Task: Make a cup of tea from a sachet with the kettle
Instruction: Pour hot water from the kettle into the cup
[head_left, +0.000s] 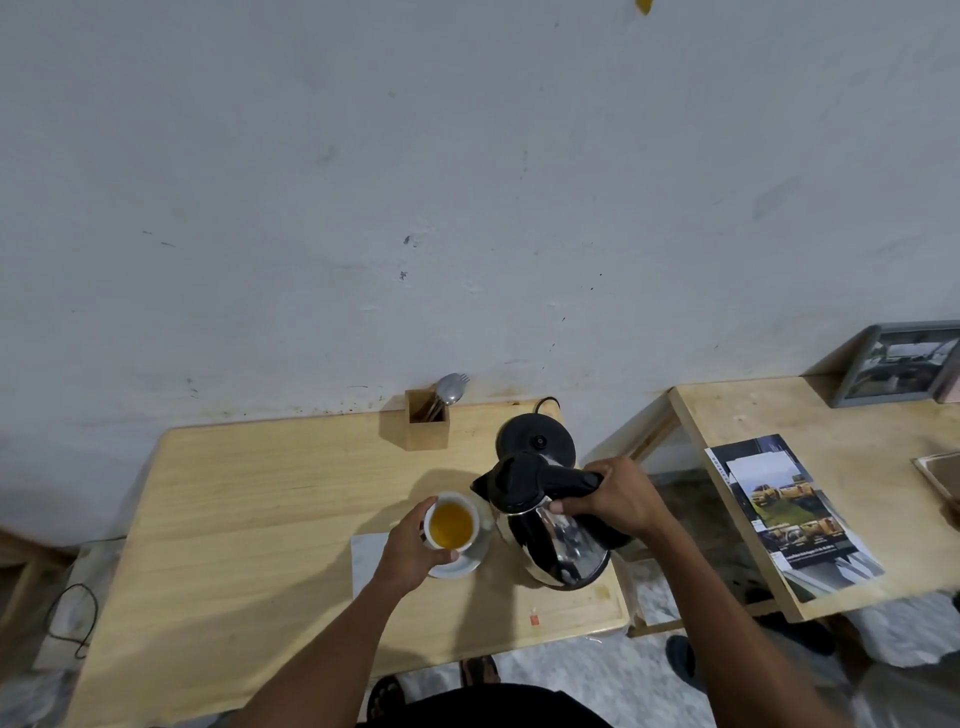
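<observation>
So the cup (451, 522) is a small white one, filled most of the way with a clear amber-yellow liquid, and it sits on a white saucer (464, 562) toward the right half of the light wooden table (249, 519). There's a pale square mat or napkin (368, 553) partly under the saucer on its left. The person's left hand (415, 548) is wrapped around the near-left side of the cup, fingers curled on the rim and wall.

The right hand (610, 501) is closed tight around the black handle of the kettle (550, 525), which is a shiny steel body with a black lid and spout. It's tilted, spout pointing at the cup and almost touching its rim; I can't make out any stream of water. Whether the kettle's bottom is off the table I can't quite tell.

Just behind the kettle sits its round black base (537, 434) with a cord running off to the wall. Left of that, a little wooden holder (427, 427) with spoons standing in it. A second table (831, 467) to the right has a brochure (789, 514) lying flat and a framed picture (896, 371) leaning at the back.
</observation>
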